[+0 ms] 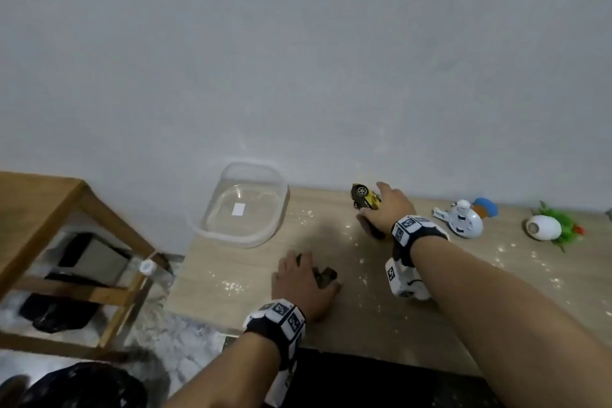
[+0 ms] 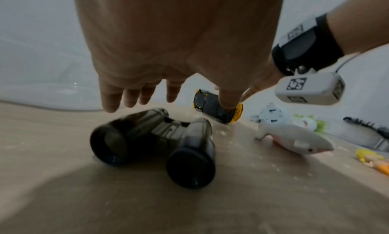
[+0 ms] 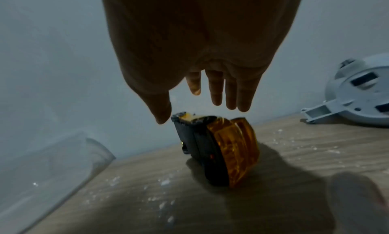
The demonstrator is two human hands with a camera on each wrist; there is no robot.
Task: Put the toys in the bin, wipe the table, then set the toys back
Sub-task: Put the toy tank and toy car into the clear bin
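The clear plastic bin [image 1: 245, 205] stands empty at the table's back left. Dark toy binoculars [image 2: 151, 142] lie on the table below my left hand [image 2: 172, 96], whose fingers are spread and straight just above them, not gripping. My right hand [image 3: 191, 107] is open over a yellow and black toy car [image 3: 221, 147] that stands tipped on its side near the wall. Its thumb tip is right at the car's top edge and its fingers hang straight behind it. In the head view the left hand [image 1: 298, 272] hides most of the binoculars [image 1: 326, 276].
A grey plush shark [image 2: 294, 137], a white round toy [image 1: 462, 219], a blue and orange toy [image 1: 485, 207] and a white egg with green leaves [image 1: 543, 227] lie to the right. White crumbs dot the wooden table [image 1: 364, 308]. A wooden stool [image 1: 49, 195] stands left.
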